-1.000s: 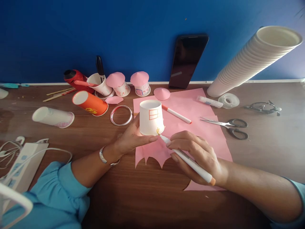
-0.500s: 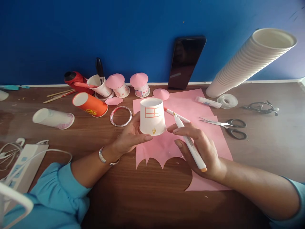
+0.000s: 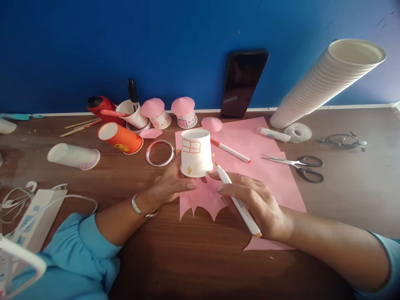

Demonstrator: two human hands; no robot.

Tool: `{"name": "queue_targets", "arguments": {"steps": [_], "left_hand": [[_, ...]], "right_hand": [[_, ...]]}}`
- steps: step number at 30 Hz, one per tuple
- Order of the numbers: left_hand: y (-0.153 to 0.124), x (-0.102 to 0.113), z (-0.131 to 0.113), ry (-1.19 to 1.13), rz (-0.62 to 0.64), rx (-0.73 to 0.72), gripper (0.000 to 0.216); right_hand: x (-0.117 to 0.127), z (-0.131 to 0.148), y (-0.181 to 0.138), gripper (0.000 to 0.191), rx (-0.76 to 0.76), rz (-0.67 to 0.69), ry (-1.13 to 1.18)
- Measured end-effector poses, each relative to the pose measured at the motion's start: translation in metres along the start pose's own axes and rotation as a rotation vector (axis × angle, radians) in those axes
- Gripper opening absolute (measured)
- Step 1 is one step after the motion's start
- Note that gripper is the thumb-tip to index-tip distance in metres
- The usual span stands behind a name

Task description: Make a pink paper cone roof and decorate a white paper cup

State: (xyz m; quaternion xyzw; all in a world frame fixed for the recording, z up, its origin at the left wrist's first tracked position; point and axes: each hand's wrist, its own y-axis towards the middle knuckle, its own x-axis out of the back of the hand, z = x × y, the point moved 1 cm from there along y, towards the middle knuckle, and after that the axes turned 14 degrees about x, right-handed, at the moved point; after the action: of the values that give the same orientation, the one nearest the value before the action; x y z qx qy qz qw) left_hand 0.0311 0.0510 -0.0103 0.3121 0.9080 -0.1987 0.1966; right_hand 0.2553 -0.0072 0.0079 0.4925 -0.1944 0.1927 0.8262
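I see a person's left hand holding a white cup up over the pink paper. The hand curls around the left side and the bottom of the cup, with the thumb in front, just under the lip. The cup is upside down, so its wide lip is at the bottom. On its side there is an orange window with four panes, and a little yellow-brown plant is drawn low down, near the lip.

The right hand pinches a white marker between the thumb and fingers. Its tip points up at the cup and sits just beside it, not on the drawings.

A red-and-white pen lies on the pink paper behind the cup. The scissors are to the right, with their blades over the paper. At the back, two little cups wear pink pointy hats, and one more pink cone sits near them. An orange cup lies on its side on the brown surface, and a black phone leans on the blue wall.
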Motion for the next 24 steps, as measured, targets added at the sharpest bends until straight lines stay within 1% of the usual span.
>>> {"name": "queue_targets", "arguments": {"steps": [2, 5, 8, 11, 14, 16, 21, 24], "left_hand": [[0.001, -0.002, -0.001, 0.008, -0.014, 0.019, 0.078], [0.003, -0.005, -0.003, -0.008, -0.038, 0.072, 0.074], [0.004, -0.002, -0.004, -0.009, -0.043, 0.08, 0.077], [0.003, 0.004, -0.003, 0.01, -0.031, 0.093, 0.08], [0.001, 0.008, -0.002, 0.022, 0.041, 0.146, 0.076], [0.0, 0.008, -0.003, 0.015, 0.071, 0.152, 0.073], [0.0, 0.004, -0.005, -0.037, 0.026, 0.122, 0.071], [0.0, 0.003, -0.006, -0.034, 0.032, 0.135, 0.068]], "right_hand": [[0.0, 0.001, 0.004, 0.026, 0.069, 0.025, -0.005], [0.001, 0.001, 0.009, 0.025, 0.144, 0.042, -0.018], [0.004, 0.003, 0.01, 0.026, 0.189, 0.048, -0.005], [0.006, 0.004, 0.009, 0.026, 0.187, 0.045, -0.01], [0.006, 0.004, 0.008, 0.023, 0.169, 0.006, -0.053], [0.006, 0.003, 0.007, 0.023, 0.158, -0.004, -0.081], [0.006, 0.002, 0.007, 0.024, 0.163, 0.022, -0.131], [0.006, 0.002, 0.008, 0.026, 0.189, 0.013, -0.185]]}}
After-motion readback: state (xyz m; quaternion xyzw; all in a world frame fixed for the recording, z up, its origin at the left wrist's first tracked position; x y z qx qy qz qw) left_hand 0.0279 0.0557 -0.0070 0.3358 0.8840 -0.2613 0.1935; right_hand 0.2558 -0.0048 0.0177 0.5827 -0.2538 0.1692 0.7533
